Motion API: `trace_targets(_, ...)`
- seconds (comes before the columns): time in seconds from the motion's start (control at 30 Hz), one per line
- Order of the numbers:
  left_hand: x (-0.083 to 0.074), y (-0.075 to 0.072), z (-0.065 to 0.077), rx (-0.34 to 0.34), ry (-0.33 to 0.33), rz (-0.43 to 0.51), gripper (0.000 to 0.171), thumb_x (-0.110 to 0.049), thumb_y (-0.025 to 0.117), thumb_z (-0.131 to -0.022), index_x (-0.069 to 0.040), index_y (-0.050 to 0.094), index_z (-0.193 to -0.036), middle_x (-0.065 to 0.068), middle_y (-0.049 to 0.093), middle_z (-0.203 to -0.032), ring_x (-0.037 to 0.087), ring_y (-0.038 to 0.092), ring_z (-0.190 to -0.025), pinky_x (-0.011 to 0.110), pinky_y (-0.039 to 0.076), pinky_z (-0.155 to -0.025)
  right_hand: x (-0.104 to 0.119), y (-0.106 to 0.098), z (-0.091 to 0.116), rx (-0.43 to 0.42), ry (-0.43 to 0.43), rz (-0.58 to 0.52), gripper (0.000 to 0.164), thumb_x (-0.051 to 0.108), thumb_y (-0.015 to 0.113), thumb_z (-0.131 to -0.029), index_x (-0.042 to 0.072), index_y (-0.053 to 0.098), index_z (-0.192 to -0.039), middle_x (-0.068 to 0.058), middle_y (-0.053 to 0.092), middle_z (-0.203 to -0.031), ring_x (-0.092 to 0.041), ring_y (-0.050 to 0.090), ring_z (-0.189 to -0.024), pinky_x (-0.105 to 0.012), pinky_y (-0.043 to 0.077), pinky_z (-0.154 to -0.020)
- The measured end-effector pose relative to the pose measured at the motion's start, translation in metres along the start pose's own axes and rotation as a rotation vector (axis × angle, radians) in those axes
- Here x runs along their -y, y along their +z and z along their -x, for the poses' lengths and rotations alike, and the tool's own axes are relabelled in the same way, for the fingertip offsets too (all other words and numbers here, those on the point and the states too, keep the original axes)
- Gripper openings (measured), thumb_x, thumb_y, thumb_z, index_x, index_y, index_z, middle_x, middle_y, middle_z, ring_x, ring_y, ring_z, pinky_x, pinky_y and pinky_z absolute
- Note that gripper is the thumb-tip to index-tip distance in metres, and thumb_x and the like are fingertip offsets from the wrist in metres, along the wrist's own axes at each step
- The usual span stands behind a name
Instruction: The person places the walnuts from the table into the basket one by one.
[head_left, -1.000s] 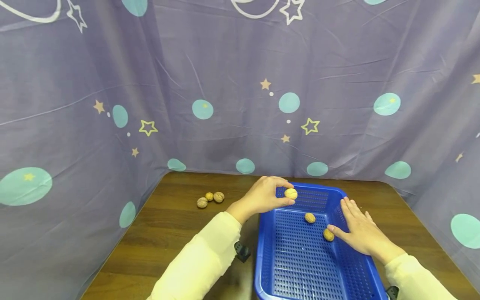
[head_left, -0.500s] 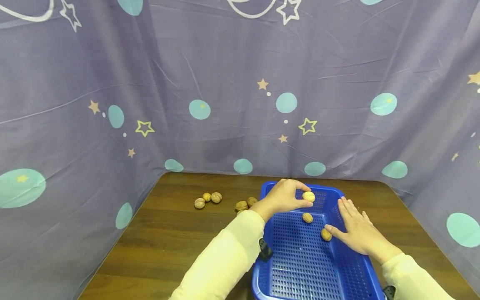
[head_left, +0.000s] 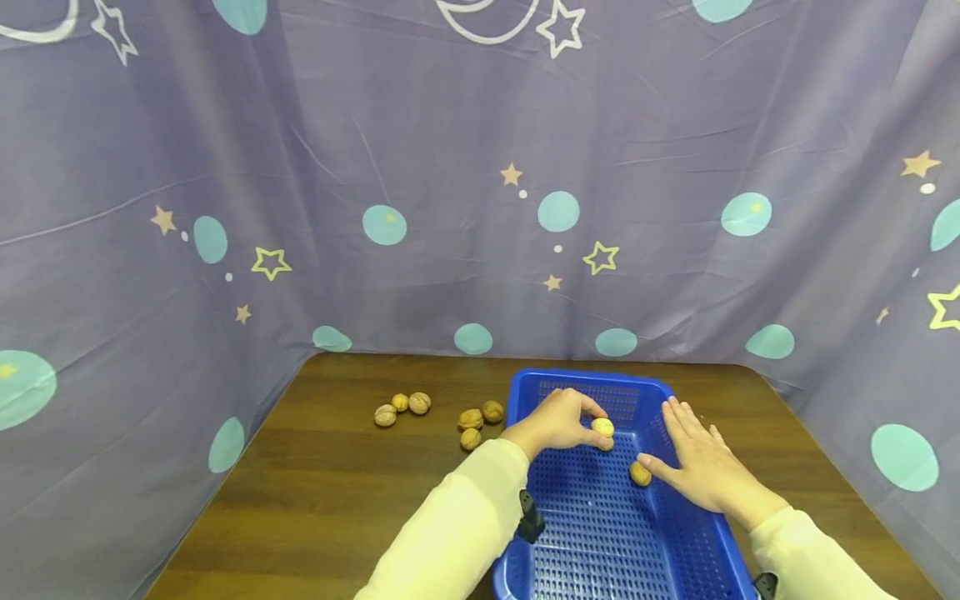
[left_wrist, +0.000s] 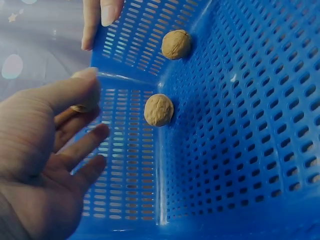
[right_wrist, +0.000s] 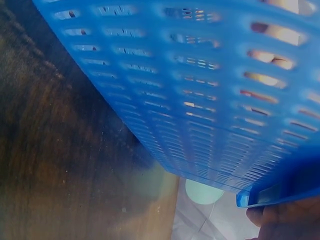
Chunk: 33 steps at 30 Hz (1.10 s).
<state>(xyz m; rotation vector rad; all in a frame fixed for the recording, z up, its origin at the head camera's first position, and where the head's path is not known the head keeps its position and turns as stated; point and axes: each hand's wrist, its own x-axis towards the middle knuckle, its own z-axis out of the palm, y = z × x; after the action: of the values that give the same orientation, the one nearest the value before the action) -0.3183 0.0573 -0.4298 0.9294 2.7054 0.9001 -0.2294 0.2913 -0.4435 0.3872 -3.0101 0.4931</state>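
Note:
Between thumb and fingertips my left hand (head_left: 558,421) pinches a pale walnut (head_left: 602,427), low over the far part of the blue plastic basket (head_left: 592,542). The left wrist view shows the thumb covering most of that walnut. Two walnuts lie in the basket: one walnut (left_wrist: 159,110) sits right by the held one in the head view, the other walnut (head_left: 641,474) near the right wall. With fairly straight fingers, my right hand (head_left: 701,462) rests on the basket's right rim, thumb inside. In the right wrist view, part of that hand (right_wrist: 290,222) shows below the rim.
Left of the basket, three walnuts (head_left: 470,419) lie on the brown wooden table (head_left: 322,517). Farther left is another group of three walnuts (head_left: 401,404). A patterned purple curtain (head_left: 450,167) hangs behind the table.
My left hand has carried its walnut rightward over the basket, then lowered it. The walnuts left of the basket have come out from behind the arm. The right hand stays on the rim.

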Motion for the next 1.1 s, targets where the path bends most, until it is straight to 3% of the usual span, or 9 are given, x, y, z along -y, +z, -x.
trace_targets(0.2,0.0074,0.0044,-0.0009,0.046,0.016,-0.004,0.032,-0.036,0.082,-0.075,-0.024,0.075,-0.104,-0.02,0.067,-0.094,0.002,0.059,-0.098,0.021,0.047,-0.087,0.0034,-0.0013,0.0019,0.003,0.009,-0.016,0.099,0.061,0.05,-0.092,-0.007,0.009,-0.151,-0.028,0.007,-0.156,-0.046,0.006,-0.142,-0.071,0.01,-0.105)
trace_targets(0.37,0.0086,0.0058,-0.0013,0.076,0.002,-0.004,0.032,-0.035,0.082,-0.075,-0.025,0.074,-0.104,-0.02,0.067,-0.095,0.003,0.061,-0.099,0.021,0.048,-0.087,0.0024,-0.0015,0.0019,0.011,0.007,-0.017,0.1,0.063,0.048,-0.091,-0.007,0.008,-0.151,-0.028,0.006,-0.156,-0.047,0.006,-0.142,-0.072,0.009,-0.104)
trace_targets(1.1,0.0079,0.003,0.0028,0.051,-0.053,0.037,0.034,-0.037,0.079,-0.08,-0.02,0.073,-0.109,-0.016,0.068,-0.102,0.002,0.061,-0.099,0.022,0.049,-0.087,-0.0016,0.0027,-0.0002,0.004,-0.005,-0.05,0.098,0.059,0.05,-0.093,-0.006,0.006,-0.151,-0.028,0.004,-0.156,-0.046,0.004,-0.142,-0.071,0.008,-0.105)
